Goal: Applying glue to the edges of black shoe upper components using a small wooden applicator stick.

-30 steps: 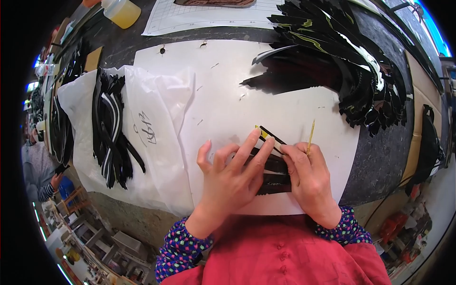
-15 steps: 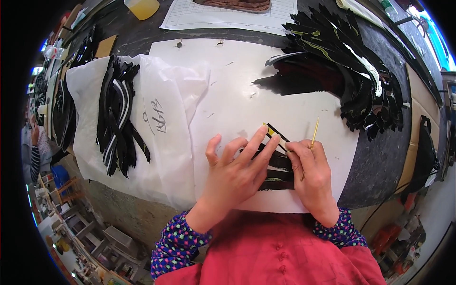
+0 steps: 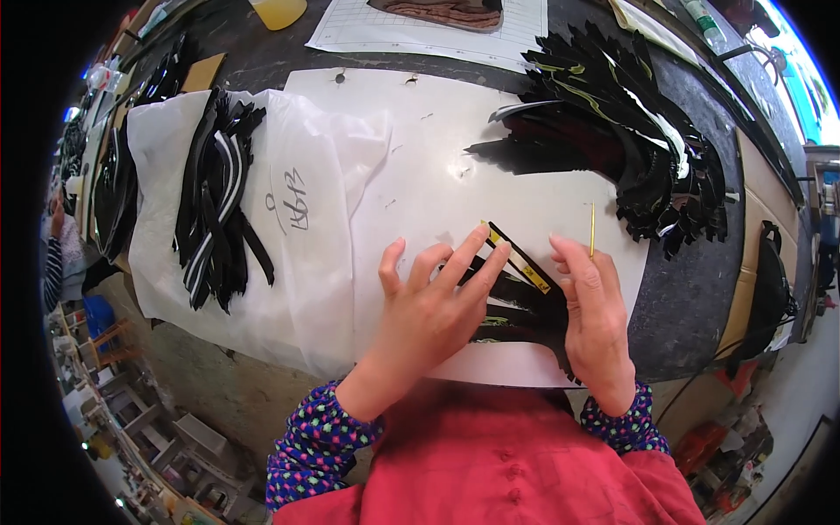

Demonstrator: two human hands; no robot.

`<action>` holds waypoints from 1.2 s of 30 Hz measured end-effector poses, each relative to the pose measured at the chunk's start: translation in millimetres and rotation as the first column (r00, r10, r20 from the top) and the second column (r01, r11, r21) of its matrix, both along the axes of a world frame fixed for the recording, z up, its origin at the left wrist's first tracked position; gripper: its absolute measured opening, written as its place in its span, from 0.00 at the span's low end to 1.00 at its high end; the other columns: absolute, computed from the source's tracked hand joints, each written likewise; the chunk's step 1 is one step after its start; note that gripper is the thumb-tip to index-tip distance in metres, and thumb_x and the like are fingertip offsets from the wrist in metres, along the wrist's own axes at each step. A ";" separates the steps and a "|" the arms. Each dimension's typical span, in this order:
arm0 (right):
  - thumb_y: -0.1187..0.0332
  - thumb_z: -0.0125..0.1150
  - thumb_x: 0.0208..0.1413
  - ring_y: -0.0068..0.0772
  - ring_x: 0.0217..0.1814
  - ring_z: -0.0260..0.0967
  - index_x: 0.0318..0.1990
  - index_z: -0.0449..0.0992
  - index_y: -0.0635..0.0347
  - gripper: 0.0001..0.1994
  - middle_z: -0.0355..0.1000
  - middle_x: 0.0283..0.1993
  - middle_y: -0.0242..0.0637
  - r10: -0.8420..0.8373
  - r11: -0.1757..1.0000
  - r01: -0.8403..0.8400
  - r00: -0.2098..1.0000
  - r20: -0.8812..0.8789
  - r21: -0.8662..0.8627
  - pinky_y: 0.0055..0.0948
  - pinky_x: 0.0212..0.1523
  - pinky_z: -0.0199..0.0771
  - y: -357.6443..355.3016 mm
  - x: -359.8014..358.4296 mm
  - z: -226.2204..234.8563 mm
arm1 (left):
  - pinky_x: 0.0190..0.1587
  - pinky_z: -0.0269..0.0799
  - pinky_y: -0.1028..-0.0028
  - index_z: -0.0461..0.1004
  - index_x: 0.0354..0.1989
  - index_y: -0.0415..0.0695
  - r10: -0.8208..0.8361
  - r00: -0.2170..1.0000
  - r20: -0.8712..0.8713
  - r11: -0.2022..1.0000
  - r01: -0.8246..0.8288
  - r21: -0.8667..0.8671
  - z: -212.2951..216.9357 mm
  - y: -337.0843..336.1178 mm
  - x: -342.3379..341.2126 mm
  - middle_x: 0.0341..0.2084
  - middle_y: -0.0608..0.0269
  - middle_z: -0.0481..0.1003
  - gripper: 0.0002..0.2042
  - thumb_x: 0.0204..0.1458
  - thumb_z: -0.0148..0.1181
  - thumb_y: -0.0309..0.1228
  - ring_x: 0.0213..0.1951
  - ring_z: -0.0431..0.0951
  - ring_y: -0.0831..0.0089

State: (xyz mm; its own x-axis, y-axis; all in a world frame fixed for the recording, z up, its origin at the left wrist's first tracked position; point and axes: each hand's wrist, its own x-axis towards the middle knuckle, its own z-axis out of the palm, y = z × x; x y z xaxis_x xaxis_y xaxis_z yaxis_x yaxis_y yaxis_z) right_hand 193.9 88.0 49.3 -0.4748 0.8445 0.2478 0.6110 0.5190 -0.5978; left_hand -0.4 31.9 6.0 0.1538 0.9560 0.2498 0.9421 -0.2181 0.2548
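My left hand (image 3: 430, 302) lies with fingers spread. Its index and middle fingertips press on the upper end of a narrow black-edged strip (image 3: 519, 257) with yellow ends and a pale middle. Beneath it are black, pointed, flat pieces (image 3: 525, 325), partly hidden by the hands; their material is unclear. Beside their right end is my right hand (image 3: 597, 306), with a thin yellow stick (image 3: 592, 229) tucked between its fingers. Its thumb and index finger are apart from the strip. The stick's lower part is hidden in the hand.
A white board (image 3: 420, 166) lies under the work. A heap of black strips (image 3: 626, 122) sits far right; another bundle (image 3: 219, 201) rests on a white plastic bag (image 3: 306, 289) at left. A cup of yellow liquid (image 3: 278, 12) stands at the back. Cardboard (image 3: 751, 254) lies at right.
My right hand has let go of the strip's lower end and drawn back right, uncovering that yellow end and the black pieces below. My left fingertips still press the strip.
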 end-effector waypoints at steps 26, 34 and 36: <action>0.65 0.47 0.74 0.17 0.21 0.62 0.40 0.75 0.65 0.14 0.69 0.25 0.29 -0.014 0.931 -0.155 0.889 -0.458 -0.330 0.20 0.23 0.63 26.2 -35.7 -45.7 | 0.65 0.47 0.52 0.76 0.58 0.60 0.022 0.998 0.061 0.997 -0.027 0.078 -9.5 -3.7 0.9 0.63 0.76 0.68 0.22 0.53 0.63 0.35 0.52 0.68 0.75; 0.65 0.48 0.74 0.17 0.21 0.62 0.38 0.75 0.64 0.14 0.69 0.27 0.30 -0.012 0.931 -0.151 0.898 -0.439 -0.333 0.20 0.23 0.63 26.2 -35.9 -45.0 | 0.65 0.47 0.52 0.76 0.57 0.60 0.026 0.998 0.052 0.997 -0.029 0.066 -9.6 -4.1 1.0 0.64 0.76 0.67 0.21 0.52 0.63 0.36 0.52 0.68 0.75; 0.65 0.48 0.74 0.17 0.21 0.62 0.38 0.75 0.64 0.14 0.69 0.26 0.30 -0.013 0.936 -0.146 0.894 -0.448 -0.319 0.20 0.23 0.63 25.9 -35.3 -44.8 | 0.65 0.47 0.52 0.76 0.58 0.61 0.025 0.998 0.054 0.998 -0.028 0.064 -9.5 -4.9 1.4 0.64 0.76 0.67 0.21 0.52 0.63 0.36 0.52 0.68 0.75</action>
